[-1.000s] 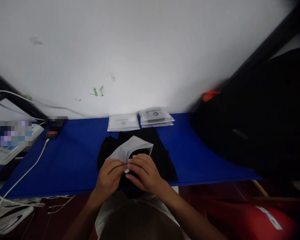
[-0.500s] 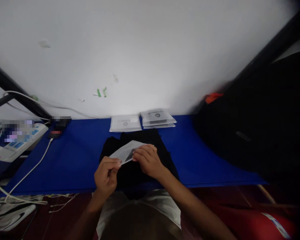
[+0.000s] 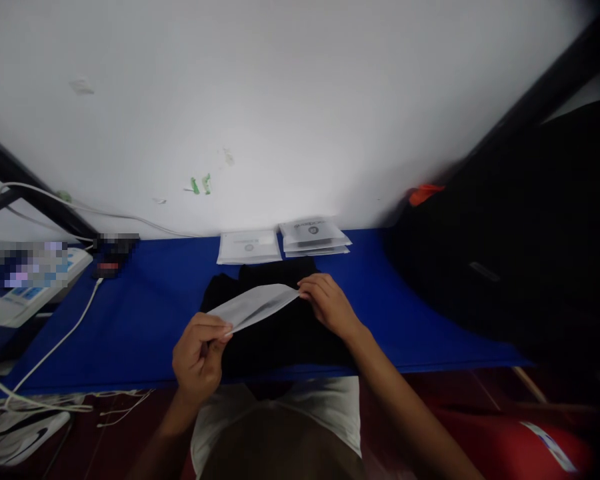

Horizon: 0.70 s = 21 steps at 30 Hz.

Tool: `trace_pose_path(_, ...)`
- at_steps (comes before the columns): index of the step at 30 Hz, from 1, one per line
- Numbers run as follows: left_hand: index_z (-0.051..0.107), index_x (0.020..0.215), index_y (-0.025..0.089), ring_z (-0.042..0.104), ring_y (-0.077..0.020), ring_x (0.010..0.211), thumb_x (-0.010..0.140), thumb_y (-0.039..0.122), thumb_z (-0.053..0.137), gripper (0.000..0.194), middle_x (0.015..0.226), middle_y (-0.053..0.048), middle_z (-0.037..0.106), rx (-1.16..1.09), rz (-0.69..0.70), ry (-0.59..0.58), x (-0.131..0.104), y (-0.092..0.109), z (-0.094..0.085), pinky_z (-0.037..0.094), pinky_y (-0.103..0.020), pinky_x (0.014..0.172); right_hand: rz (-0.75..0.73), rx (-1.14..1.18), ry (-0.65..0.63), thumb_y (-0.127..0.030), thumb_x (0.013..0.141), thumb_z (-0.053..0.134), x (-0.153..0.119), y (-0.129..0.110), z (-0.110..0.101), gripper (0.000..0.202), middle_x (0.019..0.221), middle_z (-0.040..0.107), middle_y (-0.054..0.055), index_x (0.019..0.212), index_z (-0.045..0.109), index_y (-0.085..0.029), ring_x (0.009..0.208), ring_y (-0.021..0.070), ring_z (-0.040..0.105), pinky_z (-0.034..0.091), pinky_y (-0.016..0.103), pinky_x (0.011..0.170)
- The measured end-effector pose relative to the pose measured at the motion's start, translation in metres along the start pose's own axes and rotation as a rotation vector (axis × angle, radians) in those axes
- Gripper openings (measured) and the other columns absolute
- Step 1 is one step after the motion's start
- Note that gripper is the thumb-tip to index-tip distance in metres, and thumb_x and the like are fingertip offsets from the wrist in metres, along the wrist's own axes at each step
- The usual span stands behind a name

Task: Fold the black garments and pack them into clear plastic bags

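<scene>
A frosted plastic pouch [image 3: 253, 303] is held up between my two hands, its near edge stretched in a line from one to the other. My left hand [image 3: 200, 353] pinches the pouch's near left corner between thumb and fingers. At the right end, my right hand [image 3: 330, 303] grips the other corner with its fingertips. Below the pouch lies a folded black cloth [image 3: 285, 340] on the blue surface. Whether anything is inside the pouch cannot be made out.
Similar flat pouches [image 3: 250, 247] and a small stack of printed pouches [image 3: 315, 233] lie against the white wall. On the left are a power strip [image 3: 40, 287], a white cable [image 3: 60, 353] and a dark device. A large black bag [image 3: 505, 233] fills the right side.
My right hand has slid right along the pouch's edge to its corner, and the pouch's edge is now drawn out longer. My left hand has shifted slightly left, still pinching its corner.
</scene>
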State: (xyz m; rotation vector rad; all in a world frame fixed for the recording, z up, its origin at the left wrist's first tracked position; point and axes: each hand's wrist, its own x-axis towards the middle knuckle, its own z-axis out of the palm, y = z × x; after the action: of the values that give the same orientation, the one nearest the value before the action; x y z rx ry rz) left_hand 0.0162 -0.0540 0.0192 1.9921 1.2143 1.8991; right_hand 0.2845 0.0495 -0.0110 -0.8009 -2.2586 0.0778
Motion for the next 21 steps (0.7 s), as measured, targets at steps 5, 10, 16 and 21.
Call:
trace_pose_path(5, 0.063, 0.088, 0.018, 0.064, -0.0160, 0.077, 0.088, 0.007, 0.060, 0.011, 0.080, -0.003, 0.065, -0.121, -0.038, 0.000, -0.007, -0.001, 0.005, 0.052, -0.030, 0.067, -0.034, 0.070, -0.221, -0.027, 0.092, 0.059, 0.012, -0.029, 0.001, 0.047, 0.134, 0.058, 0.014, 0.136, 0.048, -0.018, 0.121, 0.0265, 0.053, 0.044, 0.046, 0.102)
trace_pose_path(10, 0.062, 0.092, 0.019, 0.064, -0.0173, 0.079, 0.090, 0.010, 0.059, 0.009, 0.083, -0.004, 0.067, -0.174, -0.034, -0.145, -0.012, 0.005, 0.006, 0.054, -0.033, 0.069, -0.098, 0.113, -0.382, -0.007, 0.076, 0.054, 0.023, -0.057, 0.016, 0.059, 0.130, 0.063, 0.013, 0.134, 0.051, -0.014, 0.119, 0.0258, 0.055, 0.045, 0.042, 0.100)
trace_pose_path(16, 0.062, 0.105, 0.021, 0.065, -0.0186, 0.089, 0.087, 0.016, 0.065, 0.018, 0.095, -0.005, 0.067, 0.101, -0.088, -0.281, -0.027, -0.010, -0.015, 0.055, -0.034, 0.078, -0.166, 0.044, -0.263, -0.005, 0.074, 0.045, 0.018, -0.034, 0.003, 0.058, 0.125, 0.066, 0.013, 0.130, 0.056, -0.015, 0.116, 0.0255, 0.058, 0.047, 0.041, 0.097)
trace_pose_path(21, 0.062, 0.114, 0.025, 0.063, -0.0232, 0.106, 0.091, 0.030, 0.063, 0.024, 0.113, -0.008, 0.065, 0.329, -0.178, -0.569, -0.052, -0.033, -0.030, 0.054, -0.041, 0.090, -0.117, -0.131, -0.029, -0.008, 0.080, 0.044, 0.032, 0.018, -0.029, 0.059, 0.132, 0.062, 0.014, 0.139, 0.048, -0.015, 0.123, 0.0264, 0.055, 0.045, 0.044, 0.100)
